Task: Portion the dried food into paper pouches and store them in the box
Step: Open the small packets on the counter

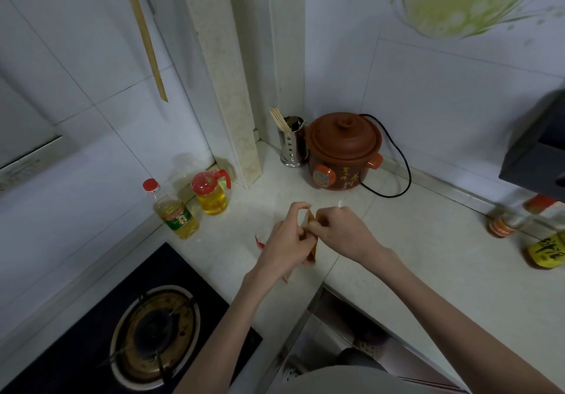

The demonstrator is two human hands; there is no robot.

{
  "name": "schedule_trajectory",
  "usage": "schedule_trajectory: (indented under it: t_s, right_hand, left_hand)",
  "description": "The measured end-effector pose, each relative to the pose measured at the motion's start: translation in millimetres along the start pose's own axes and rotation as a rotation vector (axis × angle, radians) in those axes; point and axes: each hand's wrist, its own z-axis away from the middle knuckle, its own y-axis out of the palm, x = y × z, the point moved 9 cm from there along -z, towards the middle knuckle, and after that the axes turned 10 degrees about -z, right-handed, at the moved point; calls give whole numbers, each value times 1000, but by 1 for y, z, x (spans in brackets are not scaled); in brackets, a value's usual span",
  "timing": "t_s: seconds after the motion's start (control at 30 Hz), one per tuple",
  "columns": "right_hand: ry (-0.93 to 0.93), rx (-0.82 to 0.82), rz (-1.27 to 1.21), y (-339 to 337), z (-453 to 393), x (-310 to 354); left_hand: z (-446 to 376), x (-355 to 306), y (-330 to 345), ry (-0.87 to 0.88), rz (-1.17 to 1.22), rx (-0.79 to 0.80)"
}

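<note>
where both hands (308, 234) pinch it, brown pouch (312, 248) mostly hidden — contents unseen

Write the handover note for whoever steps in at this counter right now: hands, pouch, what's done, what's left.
Left hand: grips the brown paper pouch from the left side, held above the counter.
Right hand: pinches the pouch's top edge, fingers curled at its mouth.
Red scrap: lies on the counter just left of the left hand; what it is cannot be told.
Storage box: not in view.
Done: one pouch in hand; whether it is filled cannot be seen.
Left: finish this pouch, then store it in the box.
</note>
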Motion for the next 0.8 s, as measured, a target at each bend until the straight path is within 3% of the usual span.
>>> schedule_trajectory:
  t_s: [0.1,0.27,0.4,0.57,0.8]
  right_hand:
    - [142,7,31,4,-4,-13]
    - [217,15,172,-20,-10,-27]
    - [265,63,52,3,-9,-28]
    - [351,100,-126,-13,-5,-50]
    - [346,-30,-177,-25,12,-51]
  left_hand:
    - [-1,-4,0,25,-64,-21]
    - [-9,16,-28,-64,-140,-153]
    - [-15,5,-20,-10,89,-104]
    - [-17,18,-22,-15,24,-133]
    - [-18,-3,18,228,69,-32]
